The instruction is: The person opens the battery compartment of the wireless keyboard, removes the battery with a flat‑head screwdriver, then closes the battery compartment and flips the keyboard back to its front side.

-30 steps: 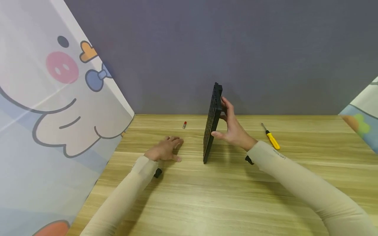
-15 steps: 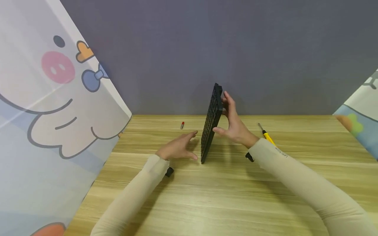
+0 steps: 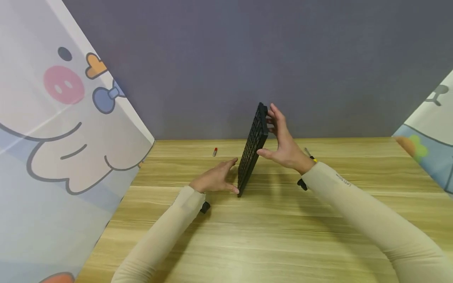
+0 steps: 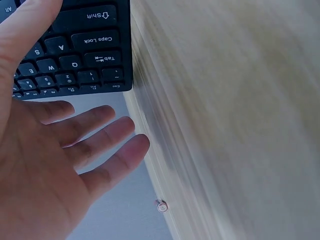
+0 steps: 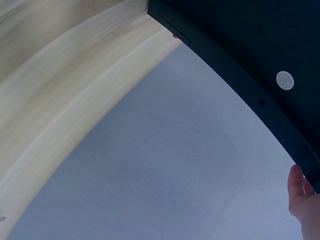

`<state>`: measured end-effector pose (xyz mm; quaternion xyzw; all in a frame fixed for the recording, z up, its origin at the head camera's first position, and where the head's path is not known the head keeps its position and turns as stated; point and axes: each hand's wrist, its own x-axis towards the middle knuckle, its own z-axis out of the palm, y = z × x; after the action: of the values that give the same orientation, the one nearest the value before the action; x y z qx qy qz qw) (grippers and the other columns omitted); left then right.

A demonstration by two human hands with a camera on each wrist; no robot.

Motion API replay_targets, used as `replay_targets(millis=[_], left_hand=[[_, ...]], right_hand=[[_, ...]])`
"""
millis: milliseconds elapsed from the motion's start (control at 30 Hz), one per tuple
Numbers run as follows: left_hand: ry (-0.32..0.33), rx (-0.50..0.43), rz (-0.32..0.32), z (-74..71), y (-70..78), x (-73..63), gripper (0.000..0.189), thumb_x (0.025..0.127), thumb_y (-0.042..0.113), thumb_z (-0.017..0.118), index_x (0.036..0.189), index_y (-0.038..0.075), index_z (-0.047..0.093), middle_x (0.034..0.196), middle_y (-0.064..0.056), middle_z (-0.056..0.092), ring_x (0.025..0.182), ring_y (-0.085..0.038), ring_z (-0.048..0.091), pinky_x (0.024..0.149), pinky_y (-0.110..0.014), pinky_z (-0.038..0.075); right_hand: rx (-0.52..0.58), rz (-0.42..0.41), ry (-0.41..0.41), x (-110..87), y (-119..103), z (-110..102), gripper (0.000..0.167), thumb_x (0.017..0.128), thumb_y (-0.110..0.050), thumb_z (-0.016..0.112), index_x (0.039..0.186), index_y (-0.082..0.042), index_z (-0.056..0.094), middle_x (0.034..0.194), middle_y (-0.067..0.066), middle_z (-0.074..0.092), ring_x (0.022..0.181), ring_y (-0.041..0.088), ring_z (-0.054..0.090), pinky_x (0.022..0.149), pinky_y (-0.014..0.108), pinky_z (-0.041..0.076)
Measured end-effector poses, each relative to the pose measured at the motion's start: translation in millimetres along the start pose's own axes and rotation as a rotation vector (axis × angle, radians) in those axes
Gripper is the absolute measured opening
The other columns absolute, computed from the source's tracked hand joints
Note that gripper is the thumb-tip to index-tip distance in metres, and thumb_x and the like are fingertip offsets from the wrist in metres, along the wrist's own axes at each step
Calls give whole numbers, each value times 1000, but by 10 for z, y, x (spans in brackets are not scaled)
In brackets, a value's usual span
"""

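Observation:
A black keyboard (image 3: 252, 149) stands on its short end on the table, leaning right, keys facing left. My right hand (image 3: 288, 151) grips its upper part, thumb on the near edge and fingers at the far edge. The right wrist view shows the keyboard's dark underside (image 5: 240, 55) with a round pale sticker, and part of my right hand (image 5: 305, 210). My left hand (image 3: 216, 177) is beside the lower end, fingers extended, thumb near the bottom corner. In the left wrist view its fingers are spread below the Esc corner; whether the thumb touches the keys I cannot tell.
A small red-and-silver cylinder (image 3: 215, 152), like a battery, lies toward the back of the wooden table (image 3: 247, 239). Behind my right wrist, a screwdriver (image 3: 307, 151) with a yellow handle is mostly hidden. A grey wall (image 3: 198, 70) rises at the table's back edge.
My left hand has moved right, up to the keyboard's lower end. The keyboard leans farther over to the right in my right hand, and the screwdriver is now mostly covered by that arm.

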<state>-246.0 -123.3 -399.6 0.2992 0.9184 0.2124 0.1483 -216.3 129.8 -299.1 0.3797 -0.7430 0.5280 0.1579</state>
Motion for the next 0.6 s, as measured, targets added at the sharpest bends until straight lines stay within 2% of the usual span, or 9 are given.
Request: replay_targets(millis=[200,400,600], left_hand=[[-29,-6,-28,4,31,14,121,66,62,74,154,17,4,154,-6,22,139,-24,20,105,-44,30],[-44,-1,-25,9,33,21,119,67,59,75,154,17,5,154,-5,23,140,-25,18,106,-45,28],[-67,-5,-13,21,21,24,119,68,57,76,154,18,3,154,-3,20,140,-29,14,107,-48,24]], right_hand=[[-27,-40,-5,8,-16,-54,108,82,-56,65,149,2,2,150,27,10,131,42,23,98,61,25],[-117,-113,-13,29,-19,-93,99,82,-56,64,146,6,21,144,23,22,123,36,32,91,55,33],[-136,-131,-18,35,-24,-142,94,82,-52,66,143,8,27,146,24,20,128,34,31,88,58,36]])
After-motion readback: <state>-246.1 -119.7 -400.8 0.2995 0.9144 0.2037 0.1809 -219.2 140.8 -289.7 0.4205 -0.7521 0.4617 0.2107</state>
